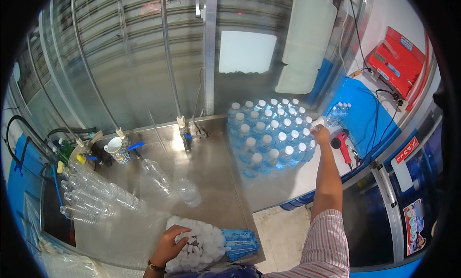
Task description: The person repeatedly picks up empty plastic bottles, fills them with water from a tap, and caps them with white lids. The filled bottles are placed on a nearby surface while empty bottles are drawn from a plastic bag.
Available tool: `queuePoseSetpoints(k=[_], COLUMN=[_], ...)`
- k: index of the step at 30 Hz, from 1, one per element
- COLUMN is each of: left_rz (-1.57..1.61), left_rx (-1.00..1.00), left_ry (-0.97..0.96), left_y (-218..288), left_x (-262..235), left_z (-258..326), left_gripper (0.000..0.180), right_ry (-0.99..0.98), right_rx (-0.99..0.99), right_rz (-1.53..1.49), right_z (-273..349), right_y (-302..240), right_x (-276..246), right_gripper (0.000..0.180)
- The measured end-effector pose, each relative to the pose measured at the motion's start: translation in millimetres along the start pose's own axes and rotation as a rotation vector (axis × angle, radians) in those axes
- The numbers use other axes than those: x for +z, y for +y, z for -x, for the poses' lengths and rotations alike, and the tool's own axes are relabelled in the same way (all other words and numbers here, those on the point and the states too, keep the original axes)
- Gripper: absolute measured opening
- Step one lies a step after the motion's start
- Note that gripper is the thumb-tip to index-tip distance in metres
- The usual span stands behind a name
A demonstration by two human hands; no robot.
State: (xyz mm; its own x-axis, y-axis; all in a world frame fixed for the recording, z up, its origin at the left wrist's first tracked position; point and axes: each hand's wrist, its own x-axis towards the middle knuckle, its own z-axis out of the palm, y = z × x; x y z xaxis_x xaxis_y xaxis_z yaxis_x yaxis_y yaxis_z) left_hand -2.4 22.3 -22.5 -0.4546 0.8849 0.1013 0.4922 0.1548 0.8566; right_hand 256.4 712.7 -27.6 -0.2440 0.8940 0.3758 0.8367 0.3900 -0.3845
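My right hand point(321, 135) reaches to the right edge of a tight group of filled clear water bottles point(273, 138) with white caps. Its fingers are closed at the white-capped top of one bottle point(317, 121), most of which is hidden. Lower down, my left hand point(169, 245) hovers over a clear bag of loose white bottle caps point(204, 242), thumb and fingers apart with nothing visible between them. Blue-and-white printed labels point(241, 243) lie stacked beside the bag.
A steel sink counter point(211, 167) carries several empty plastic bottles point(98, 191) at left, more near its middle point(188, 192), and a patterned mug point(116, 149). Valved pipes point(181, 126) rise behind. A red-and-black heat gun point(342, 146) and small bottles point(339, 112) lie at right.
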Motion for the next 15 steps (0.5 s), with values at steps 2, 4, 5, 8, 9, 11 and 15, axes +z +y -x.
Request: queuePoseSetpoints(k=[2,4,5,8,9,11,15], left_rz=[-0.020,-0.009,-0.009,-0.029,-0.043,-0.082,-0.153], left_rx=[0.020,-0.004,-0.014,0.033,0.051,0.061,0.029], left_ry=[0.030,0.046,0.050,0.061,0.078,0.076,0.061], left_y=[-1.0,-3.4,-4.9,-11.4,-13.9,-19.1,-28.0], left_x=[-1.6,-3.4,-4.9,-9.1,-10.2,-12.3,-20.4], left_z=[3.0,6.1,7.8,11.4,12.8,14.2,19.9], left_gripper=[0.027,0.028,0.028,0.029,0.029,0.028,0.028], right_ry=[-0.117,-0.099,-0.098,0.287,0.312,-0.015,-0.808], right_rx=[-0.023,-0.040,0.013,-0.220,-0.364,-0.477,-0.852], right_rz=[0.051,0.151,0.248,0.008,-0.240,-0.614,-0.735], right_z=[-9.7,-6.4,2.3,61.6,94.5,186.3,363.7], right_y=[-2.1,-18.7,-32.3,-109.9,-139.9,-198.5,-287.7], right_x=[-4.8,-20.7,-34.4,-68.2,-78.2,-80.4,-64.5], right_gripper=[0.050,0.051,0.051,0.041,0.033,0.025,0.014])
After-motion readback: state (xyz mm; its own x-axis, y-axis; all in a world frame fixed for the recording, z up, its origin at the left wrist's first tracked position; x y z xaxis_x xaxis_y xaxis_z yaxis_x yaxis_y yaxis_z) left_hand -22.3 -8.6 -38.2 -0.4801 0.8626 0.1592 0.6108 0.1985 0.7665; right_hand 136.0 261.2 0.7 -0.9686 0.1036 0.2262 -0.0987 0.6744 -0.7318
